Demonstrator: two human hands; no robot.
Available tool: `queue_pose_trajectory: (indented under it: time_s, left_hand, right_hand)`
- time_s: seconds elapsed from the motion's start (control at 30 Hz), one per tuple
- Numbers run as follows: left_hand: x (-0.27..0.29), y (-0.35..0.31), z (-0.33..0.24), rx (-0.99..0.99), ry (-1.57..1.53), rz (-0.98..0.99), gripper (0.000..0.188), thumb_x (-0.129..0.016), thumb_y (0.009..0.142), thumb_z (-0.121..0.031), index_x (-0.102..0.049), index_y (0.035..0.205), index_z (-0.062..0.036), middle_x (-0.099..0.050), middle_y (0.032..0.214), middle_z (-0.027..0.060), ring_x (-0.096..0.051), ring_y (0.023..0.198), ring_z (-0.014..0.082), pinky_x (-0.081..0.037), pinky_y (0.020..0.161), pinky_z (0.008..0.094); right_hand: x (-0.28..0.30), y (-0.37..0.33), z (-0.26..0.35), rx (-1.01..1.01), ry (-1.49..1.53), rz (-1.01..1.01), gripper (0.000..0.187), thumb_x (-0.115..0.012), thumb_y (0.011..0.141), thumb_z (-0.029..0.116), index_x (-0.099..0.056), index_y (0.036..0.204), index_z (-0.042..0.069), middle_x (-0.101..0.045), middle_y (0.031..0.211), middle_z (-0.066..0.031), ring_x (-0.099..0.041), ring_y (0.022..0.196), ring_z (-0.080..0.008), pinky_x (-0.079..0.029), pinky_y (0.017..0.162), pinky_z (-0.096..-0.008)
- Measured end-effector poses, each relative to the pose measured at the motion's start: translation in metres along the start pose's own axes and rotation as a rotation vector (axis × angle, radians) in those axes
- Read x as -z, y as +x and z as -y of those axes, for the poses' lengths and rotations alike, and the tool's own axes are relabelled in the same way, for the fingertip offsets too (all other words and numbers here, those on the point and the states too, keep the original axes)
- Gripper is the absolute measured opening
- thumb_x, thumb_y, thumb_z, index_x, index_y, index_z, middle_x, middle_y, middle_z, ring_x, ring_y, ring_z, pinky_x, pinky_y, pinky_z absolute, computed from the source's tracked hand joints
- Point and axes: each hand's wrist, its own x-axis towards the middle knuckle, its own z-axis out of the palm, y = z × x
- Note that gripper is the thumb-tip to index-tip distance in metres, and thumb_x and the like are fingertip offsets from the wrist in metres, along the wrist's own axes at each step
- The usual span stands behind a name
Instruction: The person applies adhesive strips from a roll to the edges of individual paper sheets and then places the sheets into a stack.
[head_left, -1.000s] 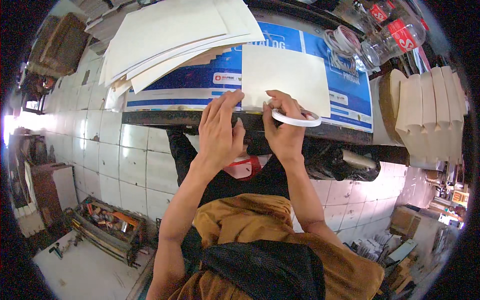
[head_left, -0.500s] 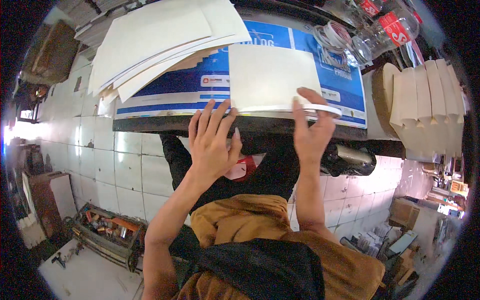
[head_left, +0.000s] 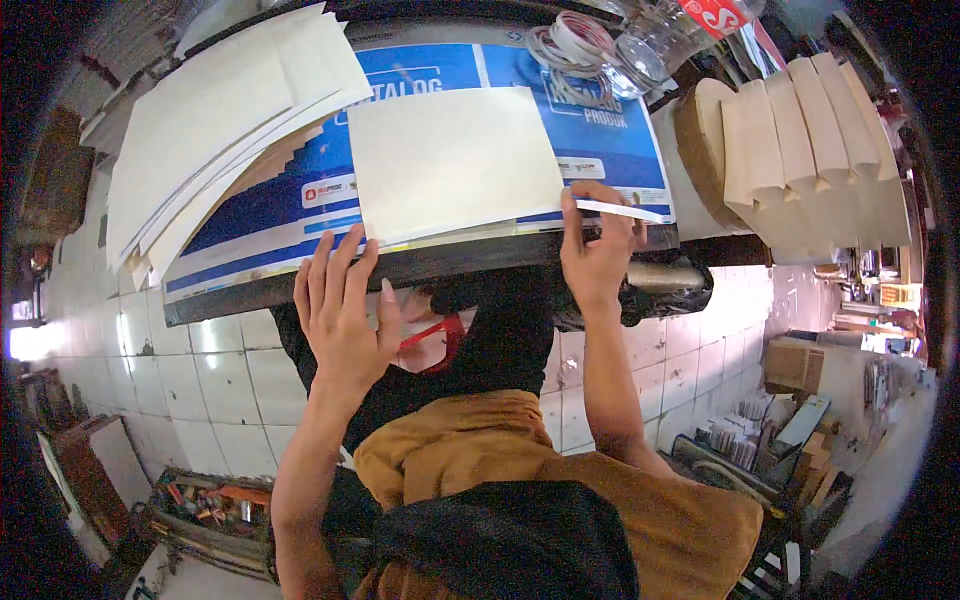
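A cream sheet of paper point(head_left: 455, 165) lies on the blue printed sheet point(head_left: 270, 215) that covers the tabletop. The fingers of my left hand point(head_left: 343, 310) are spread, their tips at the paper's near left corner. Beside the near right corner, my right hand point(head_left: 600, 250) is closed around a thin, flat white stick point(head_left: 625, 210), whose free end points right. At the far left of the tabletop lies a fanned stack of larger cream sheets point(head_left: 220, 110).
Tape rolls point(head_left: 575, 45) and clear plastic bottles point(head_left: 665, 40) stand at the back right. Thick cream paper blocks point(head_left: 800, 150) line the right side. A dark tabletop edge point(head_left: 400, 262) runs before me. On the lower left is a tool-filled crate point(head_left: 215, 510).
My right hand has moved with the white stick from the paper's near edge to just off its right corner. My left hand stays by the left corner. The whole view has shifted.
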Motion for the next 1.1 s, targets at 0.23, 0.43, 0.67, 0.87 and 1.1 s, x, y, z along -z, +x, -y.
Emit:
queue_pose_trajectory:
  time_s: [0.23, 0.43, 0.67, 0.87, 1.1]
  left_hand:
    - [-0.002, 0.0, -0.001, 0.003, 0.009, 0.011, 0.043, -0.062, 0.093, -0.015, -0.062, 0.134, -0.0053, -0.056, 0.149, 0.0106, -0.044, 0.144, 0.0335, -0.027, 0.12, 0.0483]
    - [0.001, 0.001, -0.003, 0.018, 0.034, 0.004, 0.043, -0.062, 0.091, -0.017, -0.063, 0.132, -0.0036, -0.052, 0.15, 0.0144, -0.041, 0.144, 0.0382, -0.027, 0.119, 0.051]
    - [-0.013, 0.048, -0.058, 0.013, -0.113, -0.002, 0.055, -0.061, 0.097, -0.02, -0.05, 0.148, -0.0062, -0.038, 0.161, 0.0195, -0.032, 0.15, 0.0414, -0.026, 0.123, 0.0543]
    - [-0.055, 0.054, -0.063, -0.071, 0.034, 0.142, 0.053, -0.053, 0.103, -0.027, -0.046, 0.153, -0.0125, -0.038, 0.163, 0.0142, -0.032, 0.151, 0.0386, -0.028, 0.122, 0.0535]
    - [-0.053, 0.055, -0.07, -0.038, 0.07, 0.122, 0.055, -0.057, 0.101, -0.031, -0.048, 0.152, -0.0118, -0.039, 0.162, 0.0137, -0.033, 0.151, 0.038, -0.028, 0.122, 0.0529]
  right_hand:
    - [-0.002, -0.001, -0.001, -0.012, -0.012, 0.052, 0.012, -0.071, 0.096, 0.024, -0.072, 0.104, 0.016, -0.072, 0.104, -0.0021, -0.063, 0.108, -0.0236, -0.03, 0.104, -0.0444]
    - [-0.001, -0.001, 0.001, -0.026, -0.068, 0.076, 0.012, -0.07, 0.095, 0.024, -0.072, 0.106, 0.018, -0.072, 0.105, -0.0023, -0.063, 0.111, -0.0242, -0.029, 0.104, -0.0442]
    - [-0.012, -0.024, 0.042, 0.012, 0.096, 0.112, 0.011, -0.072, 0.09, 0.015, -0.072, 0.101, 0.018, -0.072, 0.106, -0.001, -0.062, 0.11, -0.0233, -0.029, 0.103, -0.0423]
    - [0.008, -0.024, 0.042, -0.095, 0.313, -0.011, 0.014, -0.076, 0.087, 0.017, -0.072, 0.1, 0.014, -0.072, 0.102, -0.0047, -0.064, 0.106, -0.0264, -0.038, 0.099, -0.0431]
    - [0.003, -0.03, 0.02, -0.279, 0.544, 0.006, 0.013, -0.073, 0.089, 0.008, -0.071, 0.102, 0.007, -0.072, 0.098, -0.0072, -0.068, 0.093, -0.0257, -0.047, 0.089, -0.0391]
